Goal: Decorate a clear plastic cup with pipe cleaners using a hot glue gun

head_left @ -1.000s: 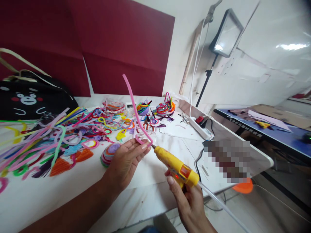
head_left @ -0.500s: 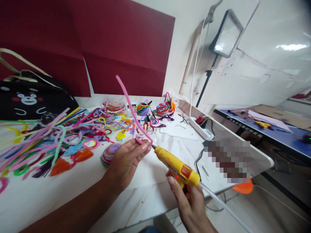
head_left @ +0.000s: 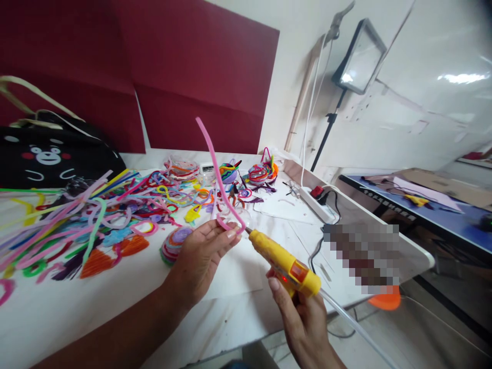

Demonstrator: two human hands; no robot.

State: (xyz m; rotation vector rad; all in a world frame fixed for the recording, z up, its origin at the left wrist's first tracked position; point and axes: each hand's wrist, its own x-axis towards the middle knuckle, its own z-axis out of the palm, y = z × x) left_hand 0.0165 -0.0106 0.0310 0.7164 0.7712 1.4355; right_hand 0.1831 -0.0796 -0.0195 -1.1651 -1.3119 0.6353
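- Maroon sheets (head_left: 207, 77) are covering much of the pale wall (head_left: 294, 36), and a rectangular lamp (head_left: 361, 59) is standing at the right on a black pole.
- Beneath them, a white marbled table (head_left: 238, 307) is stretching across the view; a black bag (head_left: 57, 166) with a printed face is sitting at its far left.
- Colorful fuzzy stems (head_left: 119, 207) are lying heaped over the table's left side, with orange tassels (head_left: 100, 261) resting at the near edge of the heap.
- A striped ball (head_left: 172, 246) is sitting just beside the left hand (head_left: 202, 251).
- Above the table, that hand is holding a bent pink stem (head_left: 216, 169), thumb and fingers clamping its lower part while its long end is rising.
- The right hand (head_left: 303, 318) is gripping a yellow glue gun (head_left: 284, 261), fingers closed around its handle, its nozzle pointing at the stem's bend.
- A white power strip (head_left: 315, 205) is lying along the right side.
- Beyond, a blue-topped table (head_left: 461, 220) is standing near an orange seat (head_left: 385, 300).
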